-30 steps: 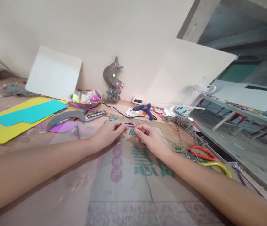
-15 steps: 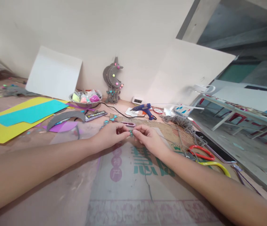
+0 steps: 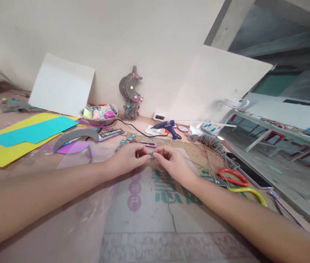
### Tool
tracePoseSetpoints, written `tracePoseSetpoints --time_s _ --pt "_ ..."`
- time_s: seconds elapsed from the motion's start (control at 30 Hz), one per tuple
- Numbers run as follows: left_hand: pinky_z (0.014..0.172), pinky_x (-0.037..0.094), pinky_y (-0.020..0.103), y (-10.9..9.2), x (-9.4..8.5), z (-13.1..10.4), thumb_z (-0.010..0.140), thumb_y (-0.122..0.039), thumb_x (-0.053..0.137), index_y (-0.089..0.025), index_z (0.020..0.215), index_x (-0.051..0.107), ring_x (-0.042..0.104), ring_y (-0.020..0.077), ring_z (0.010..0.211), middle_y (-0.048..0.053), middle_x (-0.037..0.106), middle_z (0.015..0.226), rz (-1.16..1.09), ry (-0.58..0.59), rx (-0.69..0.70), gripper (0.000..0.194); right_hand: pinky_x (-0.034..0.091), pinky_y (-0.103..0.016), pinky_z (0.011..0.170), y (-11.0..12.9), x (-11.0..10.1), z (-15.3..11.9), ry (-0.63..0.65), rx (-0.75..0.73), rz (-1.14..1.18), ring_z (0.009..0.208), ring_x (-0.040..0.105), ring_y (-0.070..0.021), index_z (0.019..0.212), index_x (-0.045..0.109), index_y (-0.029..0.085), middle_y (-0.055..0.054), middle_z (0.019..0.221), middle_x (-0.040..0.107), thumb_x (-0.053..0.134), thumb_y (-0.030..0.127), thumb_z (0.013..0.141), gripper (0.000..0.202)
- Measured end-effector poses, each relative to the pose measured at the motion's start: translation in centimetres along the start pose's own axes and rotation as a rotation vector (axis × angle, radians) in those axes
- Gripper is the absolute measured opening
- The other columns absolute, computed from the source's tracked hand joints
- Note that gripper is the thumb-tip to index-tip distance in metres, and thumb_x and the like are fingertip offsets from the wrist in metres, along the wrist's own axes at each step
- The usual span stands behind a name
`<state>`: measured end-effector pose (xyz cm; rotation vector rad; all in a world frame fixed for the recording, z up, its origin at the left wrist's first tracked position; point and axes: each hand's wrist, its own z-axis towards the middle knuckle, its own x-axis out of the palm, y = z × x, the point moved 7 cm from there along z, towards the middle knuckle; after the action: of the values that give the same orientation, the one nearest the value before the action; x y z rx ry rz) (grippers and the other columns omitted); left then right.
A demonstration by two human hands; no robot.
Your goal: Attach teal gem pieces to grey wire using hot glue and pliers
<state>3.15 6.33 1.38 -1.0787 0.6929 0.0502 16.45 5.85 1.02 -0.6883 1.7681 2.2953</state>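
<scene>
Between my two hands is a tiny teal piece [image 3: 152, 157], too small to make out its kind. My left hand [image 3: 133, 157] pinches it from the left with thumb and forefinger. From the right, the thumb and forefinger of my right hand [image 3: 170, 160] close on the same piece. Just beyond the fingertips lies a pink craft knife [image 3: 147, 144]. Several small teal pieces [image 3: 122, 143] lie past my left hand. Under both hands a printed cardboard sheet [image 3: 144, 219] covers the table, with a clear film over part of it.
A blue glue gun [image 3: 168, 128] stands at the back, near a bowl of coloured clay packets [image 3: 100, 118] and a grey moon ornament [image 3: 131, 91]. At right are grey yarn [image 3: 209, 142], scissors with red and yellow handles [image 3: 234, 178] and a phone [image 3: 249, 171]. Yellow card [image 3: 4, 155] lies left.
The fingertips have shifted very slightly around the teal piece. Both hands stay pinched together in nearly the same place, and the other things have not moved.
</scene>
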Motion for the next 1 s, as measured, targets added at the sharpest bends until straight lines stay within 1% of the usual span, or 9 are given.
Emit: tracePoseSetpoints --time_s 0.1,0.2,0.27,0.43,0.67,0.77,0.87,0.93,1.0 --pt "0.050 0.037 0.020 -0.1 -0.1 0.0 0.080 -0.030 0.051 -0.016 0.074 0.061 0.050 0.0100 0.054 -0.001 0.059 0.065 -0.005 -0.002 -0.005 0.019 0.033 -0.023 0.048 0.4 -0.1 0.0 0.004 -0.010 -0.011 0.050 0.040 -0.0095 0.080 0.058 0.020 0.004 0.058 0.047 0.054 0.041 0.081 0.021" --pt "0.049 0.036 0.020 0.0 -0.2 0.0 0.080 -0.031 0.050 -0.016 0.074 0.060 0.049 0.0099 0.054 -0.001 0.058 0.065 -0.020 -0.020 -0.021 0.019 0.034 -0.023 0.048 0.7 -0.5 0.0 -0.036 -0.007 0.018 0.050 0.041 -0.0102 0.091 0.060 0.019 0.003 0.058 0.050 0.051 0.040 0.084 0.024" --pt "0.049 0.037 0.020 0.0 -0.3 0.0 0.080 -0.031 0.050 -0.016 0.074 0.059 0.049 0.0100 0.055 -0.001 0.057 0.065 -0.029 -0.033 -0.024 0.018 0.033 -0.023 0.048 0.6 -0.5 0.0 -0.047 0.003 0.054 0.050 0.041 -0.0100 0.097 0.058 0.019 0.004 0.059 0.050 0.053 0.040 0.083 0.026" --pt "0.050 0.037 0.020 0.3 -0.1 0.0 0.081 -0.030 0.050 -0.016 0.076 0.058 0.050 0.0100 0.054 -0.002 0.057 0.063 -0.034 -0.025 -0.017 0.017 0.031 -0.022 0.045 -0.5 0.3 0.2 0.038 0.025 0.117 0.048 0.038 -0.0081 0.080 0.054 0.020 0.006 0.060 0.046 0.060 0.041 0.077 0.021" --pt "0.056 0.040 0.021 0.0 -0.3 0.1 0.084 -0.031 0.048 -0.016 0.083 0.061 0.053 0.0111 0.063 0.000 0.062 0.075 -0.024 -0.026 0.030 0.020 0.033 -0.023 0.046 -0.3 0.3 0.1 0.050 0.017 0.094 0.047 0.039 -0.0087 0.074 0.054 0.021 0.005 0.059 0.046 0.059 0.041 0.077 0.021" --pt "0.053 0.038 0.021 0.0 -0.4 0.2 0.084 -0.032 0.047 -0.016 0.080 0.060 0.050 0.0104 0.058 -0.001 0.060 0.069 -0.019 -0.037 0.009 0.021 0.034 -0.023 0.047 0.0 0.1 0.1 0.041 0.002 0.033 0.049 0.041 -0.0089 0.069 0.053 0.019 0.004 0.059 0.049 0.053 0.041 0.082 0.025" --pt "0.051 0.037 0.021 0.1 -0.5 0.2 0.085 -0.033 0.047 -0.016 0.079 0.059 0.050 0.0102 0.056 -0.002 0.058 0.066 -0.022 -0.053 -0.006 0.022 0.034 -0.022 0.048 0.0 -0.1 0.3 0.009 -0.012 0.028 0.050 0.042 -0.0088 0.078 0.057 0.019 0.003 0.060 0.051 0.050 0.040 0.084 0.023" --pt "0.052 0.037 0.021 0.0 -0.4 0.2 0.084 -0.033 0.048 -0.016 0.079 0.060 0.050 0.0102 0.057 -0.002 0.059 0.067 -0.022 -0.050 0.006 0.022 0.034 -0.022 0.047 -0.2 -0.1 0.3 0.006 -0.003 0.074 0.049 0.042 -0.0085 0.085 0.057 0.019 0.005 0.060 0.051 0.056 0.039 0.081 0.020" --pt "0.053 0.037 0.021 0.1 -0.4 0.1 0.084 -0.033 0.049 -0.016 0.079 0.061 0.050 0.0101 0.059 -0.001 0.059 0.069 -0.020 -0.044 0.016 0.021 0.034 -0.021 0.046 -0.4 0.1 0.3 0.020 0.012 0.101 0.048 0.041 -0.0081 0.084 0.056 0.019 0.005 0.059 0.049 0.059 0.039 0.078 0.021"
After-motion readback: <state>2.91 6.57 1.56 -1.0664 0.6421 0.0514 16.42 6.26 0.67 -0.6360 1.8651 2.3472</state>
